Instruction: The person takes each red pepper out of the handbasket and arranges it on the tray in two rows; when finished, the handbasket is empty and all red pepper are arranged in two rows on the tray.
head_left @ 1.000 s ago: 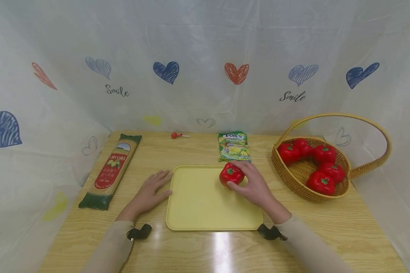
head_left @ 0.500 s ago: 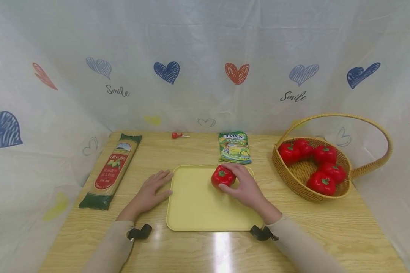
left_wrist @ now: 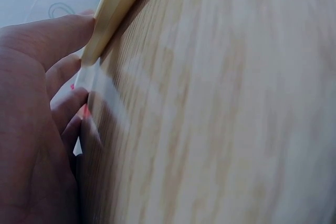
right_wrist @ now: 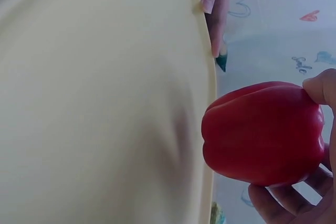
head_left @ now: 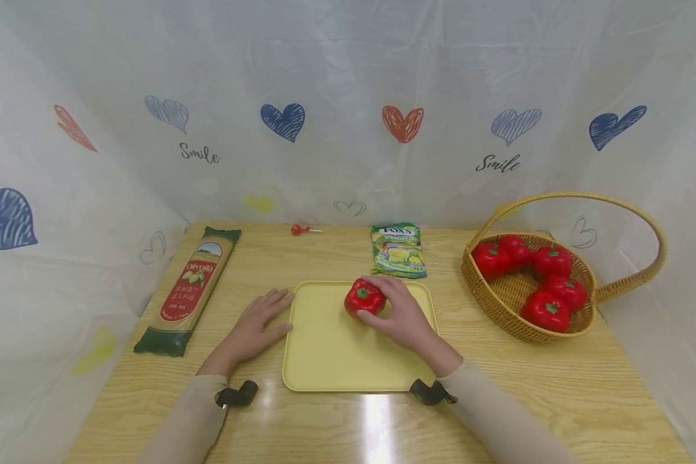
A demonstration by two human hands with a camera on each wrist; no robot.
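A red bell pepper (head_left: 364,298) with a green stem is held in my right hand (head_left: 399,316), thumb on its near side and fingers round the far side. In the right wrist view the pepper (right_wrist: 262,134) hangs above the yellow tray (right_wrist: 105,77), apart from its surface. My left hand (head_left: 259,325) lies at the left edge of the tray (head_left: 336,361), fingers extended. The left wrist view shows that thumb touching the tray's rim (left_wrist: 118,11), with the other fingers partly hidden.
A wicker basket (head_left: 501,316) with a tall handle stands at the right, several red peppers (head_left: 546,310) inside. Behind the tray lie a green candy bag (head_left: 398,251) and a red lollipop (head_left: 296,230). A long pasta packet (head_left: 188,290) lies at the left.
Gripping the pepper, my right hand has moved left over the tray, from its right part towards the middle. My left hand has stayed in place.
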